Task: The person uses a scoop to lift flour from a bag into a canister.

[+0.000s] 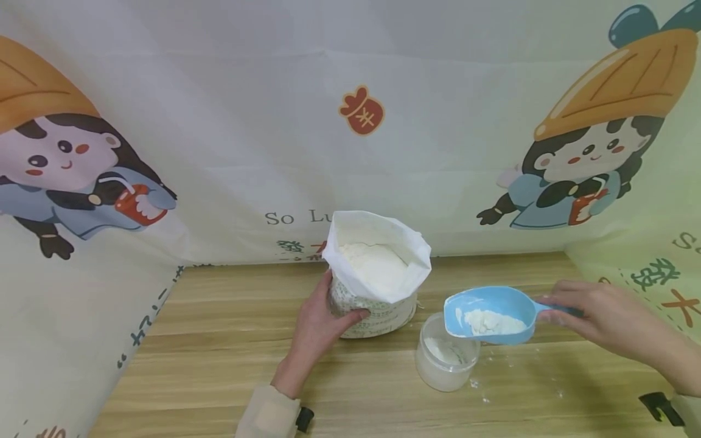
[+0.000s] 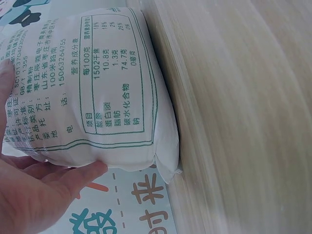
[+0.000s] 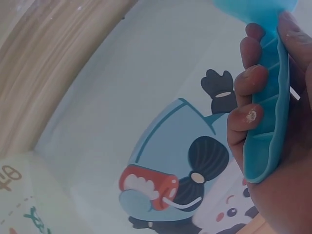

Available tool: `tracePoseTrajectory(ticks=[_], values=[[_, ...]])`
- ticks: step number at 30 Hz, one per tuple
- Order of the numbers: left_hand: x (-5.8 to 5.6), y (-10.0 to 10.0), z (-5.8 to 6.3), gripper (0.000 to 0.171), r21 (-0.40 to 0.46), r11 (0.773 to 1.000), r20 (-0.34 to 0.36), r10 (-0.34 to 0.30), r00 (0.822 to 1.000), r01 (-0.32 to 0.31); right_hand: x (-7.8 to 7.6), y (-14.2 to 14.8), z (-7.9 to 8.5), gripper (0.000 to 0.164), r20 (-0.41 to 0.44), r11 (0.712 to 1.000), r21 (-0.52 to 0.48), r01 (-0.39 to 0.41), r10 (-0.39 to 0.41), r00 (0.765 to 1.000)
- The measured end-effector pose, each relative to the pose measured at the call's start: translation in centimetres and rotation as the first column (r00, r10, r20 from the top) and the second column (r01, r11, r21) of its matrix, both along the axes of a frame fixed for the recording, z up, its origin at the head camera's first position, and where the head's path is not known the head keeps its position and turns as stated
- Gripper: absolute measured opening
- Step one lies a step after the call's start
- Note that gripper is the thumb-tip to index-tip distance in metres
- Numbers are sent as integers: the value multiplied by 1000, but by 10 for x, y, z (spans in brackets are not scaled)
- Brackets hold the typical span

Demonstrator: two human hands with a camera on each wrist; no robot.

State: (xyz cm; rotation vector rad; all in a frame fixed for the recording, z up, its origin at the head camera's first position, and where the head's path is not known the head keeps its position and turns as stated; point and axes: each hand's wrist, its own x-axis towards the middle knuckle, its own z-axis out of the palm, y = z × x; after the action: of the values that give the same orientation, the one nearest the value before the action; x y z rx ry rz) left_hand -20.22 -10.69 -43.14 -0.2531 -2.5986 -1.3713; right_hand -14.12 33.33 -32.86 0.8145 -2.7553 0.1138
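An opened flour bag [image 1: 386, 316] stands upright, its white mouth wide and flour [image 1: 375, 261] inside. My left hand [image 1: 320, 322] grips its left side, thumb in front; in the left wrist view, fingers press the bag's printed side [image 2: 112, 87]. On the right, my right hand [image 1: 599, 313] holds a light blue scoop [image 1: 523, 301] by the handle. Flour lies in its bowl. The right wrist view shows the fingers curled round the ribbed handle [image 3: 268, 112]. Below the scoop sits a clear round jar [image 1: 443, 374] with some white powder inside; the scoop's tip overlaps its rim in view.
Everything stands on a wood-grain tabletop [image 1: 208, 347]. Spilled flour specks [image 1: 485, 399] dot the surface right of the jar. A printed cloth [image 1: 246, 121] with cartoon figures hangs behind the table and along both sides.
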Motion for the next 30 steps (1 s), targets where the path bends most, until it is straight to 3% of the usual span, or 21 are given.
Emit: tracePoseTrajectory(ticks=[21, 30], values=[[2, 0, 2, 109, 10, 1000, 6, -8, 1000, 8, -8, -15, 15, 21, -72, 980, 125, -155, 164, 984], [1, 0, 3, 109, 2, 1000, 3, -4, 1000, 4, -13, -26, 25, 11, -14, 975, 161, -156, 161, 987]])
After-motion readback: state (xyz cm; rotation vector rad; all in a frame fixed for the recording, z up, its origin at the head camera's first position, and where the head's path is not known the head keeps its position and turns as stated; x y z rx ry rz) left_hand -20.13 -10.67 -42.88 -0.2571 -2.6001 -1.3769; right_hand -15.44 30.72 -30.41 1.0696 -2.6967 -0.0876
